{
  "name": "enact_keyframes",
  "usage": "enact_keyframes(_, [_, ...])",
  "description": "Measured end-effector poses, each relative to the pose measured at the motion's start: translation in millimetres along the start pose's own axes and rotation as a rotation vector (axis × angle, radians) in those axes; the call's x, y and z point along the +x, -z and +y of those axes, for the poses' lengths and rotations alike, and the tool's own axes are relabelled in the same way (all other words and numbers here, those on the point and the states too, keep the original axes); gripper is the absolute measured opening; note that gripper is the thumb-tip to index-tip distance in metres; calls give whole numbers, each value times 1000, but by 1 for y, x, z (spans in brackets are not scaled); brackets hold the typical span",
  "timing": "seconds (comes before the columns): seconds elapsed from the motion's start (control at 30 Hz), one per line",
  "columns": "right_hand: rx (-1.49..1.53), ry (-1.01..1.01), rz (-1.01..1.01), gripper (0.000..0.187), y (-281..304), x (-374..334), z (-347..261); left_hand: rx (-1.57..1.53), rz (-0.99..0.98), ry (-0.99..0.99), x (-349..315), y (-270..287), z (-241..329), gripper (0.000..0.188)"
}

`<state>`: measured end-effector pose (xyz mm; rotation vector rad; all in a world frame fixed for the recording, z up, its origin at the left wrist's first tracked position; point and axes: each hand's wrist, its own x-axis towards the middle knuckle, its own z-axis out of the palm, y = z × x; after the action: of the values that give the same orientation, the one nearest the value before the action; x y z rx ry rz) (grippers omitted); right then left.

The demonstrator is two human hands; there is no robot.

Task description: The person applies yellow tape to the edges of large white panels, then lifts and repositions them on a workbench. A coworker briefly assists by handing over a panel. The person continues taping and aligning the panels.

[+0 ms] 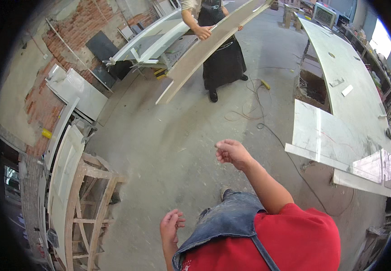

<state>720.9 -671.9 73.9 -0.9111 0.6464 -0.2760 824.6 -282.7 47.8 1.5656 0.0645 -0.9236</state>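
Observation:
My right hand (232,154) is raised over the floor in front of my body, fingers loosely bent and a little apart, with nothing seen in it. Lower down and to the left, my left hand (171,226) hangs beside my blue apron (227,217), also empty, its fingers half curled and apart. Neither touches any object. Ahead of me a co-worker in a dark apron (222,61) grips a long, narrow brownish slab (209,47) with both hands. That slab is tilted, its near end with a pale notched corner reaching down toward me.
On the right stands a long bench topped with pale slabs (340,67). A cable (274,131) snakes over the concrete floor (159,149). To the left is a wooden frame (91,212) with panels leaning by it. More pale slabs (159,38) lie behind, near the brick wall (71,40).

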Motion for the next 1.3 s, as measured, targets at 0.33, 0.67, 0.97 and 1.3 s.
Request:
enact_keyframes(0.33, [89,208,249,22,9,133,-98,-81,-101,40,185,21,106,37])
enact_keyframes(0.67, [253,414,449,51,10,190,-156,-88,-73,11,343,77,259,38])
enact_keyframes(0.97, [256,470,473,63,41,224,-222,-659,405,-138,331,153,204,80])
enact_keyframes(1.3, [435,576,273,71,17,247,-255,-706,667,-372,232,224,93,54])
